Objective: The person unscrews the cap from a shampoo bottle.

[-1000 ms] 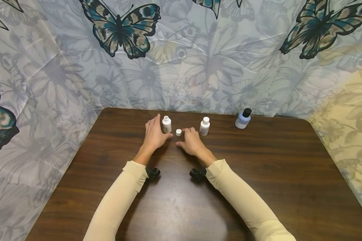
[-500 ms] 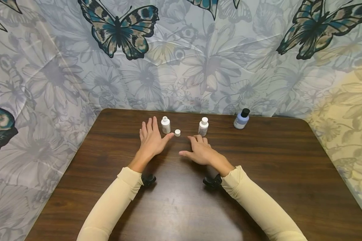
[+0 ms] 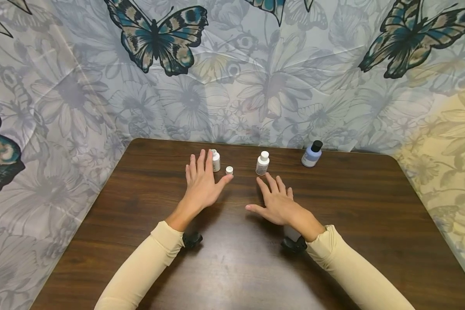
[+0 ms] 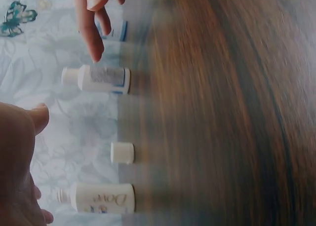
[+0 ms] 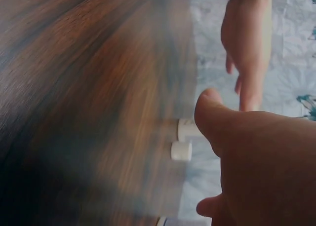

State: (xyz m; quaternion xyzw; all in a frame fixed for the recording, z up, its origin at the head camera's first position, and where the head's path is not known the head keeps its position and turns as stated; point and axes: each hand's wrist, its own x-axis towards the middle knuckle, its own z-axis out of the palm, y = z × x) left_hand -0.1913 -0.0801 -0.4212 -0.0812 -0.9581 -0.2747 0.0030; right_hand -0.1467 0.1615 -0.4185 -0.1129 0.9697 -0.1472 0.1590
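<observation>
My left hand (image 3: 201, 184) hovers with fingers straight and spread, partly covering an uncapped small white bottle (image 3: 216, 161). Its thumb tip overlaps the loose white screw cap (image 3: 229, 169) in the head view; the left wrist view shows that cap (image 4: 122, 153) apart from the thumb, upright on the table beside the bottle, which is lettered "Dove" (image 4: 104, 198). A second white bottle (image 3: 262, 164), capped, stands to the right. Just in front of it is my right hand (image 3: 278, 204), fingers extended and thumb out, holding nothing.
A lilac-blue bottle with a black cap (image 3: 311, 155) stands farther right near the back edge. The brown wooden table (image 3: 232, 267) meets a butterfly-print cloth (image 3: 271, 86) behind. A black wrist camera (image 3: 294, 244) sits below my right wrist.
My right hand has drawn away from beside the cap, moving right and toward me, its fingers spreading. My left hand has shifted slightly back and opened wider. Bottles and cap stay in place.
</observation>
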